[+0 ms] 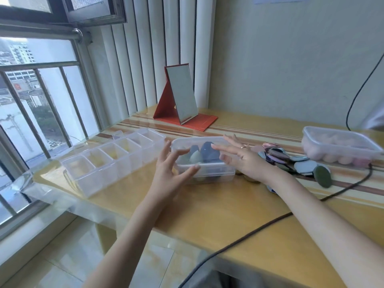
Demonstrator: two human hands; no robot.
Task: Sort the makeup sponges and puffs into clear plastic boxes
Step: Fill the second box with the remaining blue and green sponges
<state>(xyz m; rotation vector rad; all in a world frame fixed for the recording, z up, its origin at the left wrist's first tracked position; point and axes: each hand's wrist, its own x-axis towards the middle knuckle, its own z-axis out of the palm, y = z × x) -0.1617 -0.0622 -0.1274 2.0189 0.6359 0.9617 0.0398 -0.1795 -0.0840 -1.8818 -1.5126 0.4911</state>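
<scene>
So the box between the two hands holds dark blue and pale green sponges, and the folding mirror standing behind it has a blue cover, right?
Not quite: the head view shows the folding mirror has a red cover, not blue. The rest stands: the clear box between the left hand and right hand holds dark blue and pale green sponges.

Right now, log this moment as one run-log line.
left hand: open, by lidded box | right hand: open, over box | puffs pile: on table, unsorted | divided organizer: left of box
</scene>
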